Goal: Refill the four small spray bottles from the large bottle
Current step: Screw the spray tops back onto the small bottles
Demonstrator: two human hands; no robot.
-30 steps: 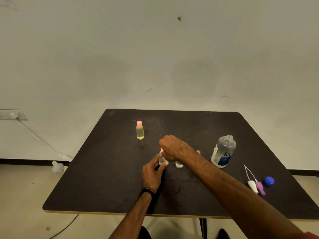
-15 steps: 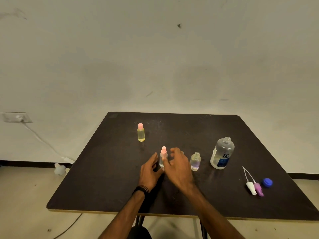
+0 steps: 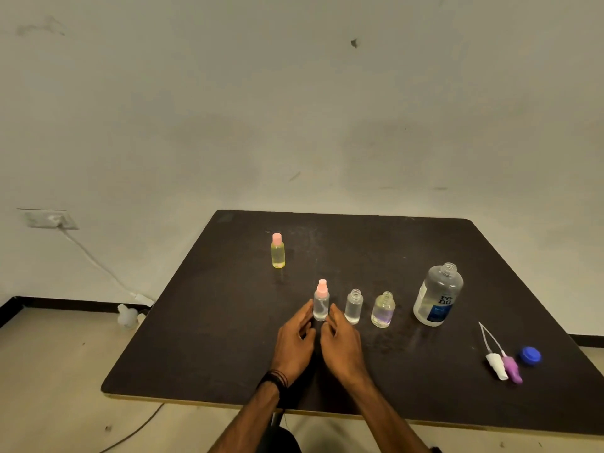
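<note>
Your left hand (image 3: 294,344) and right hand (image 3: 341,346) stood open beside the small clear pink-capped plastic spray bottle (image 3: 321,300), holding nothing; it looked light and easily tipped, best taken at its body.

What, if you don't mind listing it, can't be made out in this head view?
- Large bottle: the small print on its label is too small to read.
- Left hand and right hand: whether the fingertips touch the pink-capped spray bottle is unclear; they sit right beside it.
- Table: its legs are hidden under the top.
- The forearms are cut off by the bottom edge.
</note>
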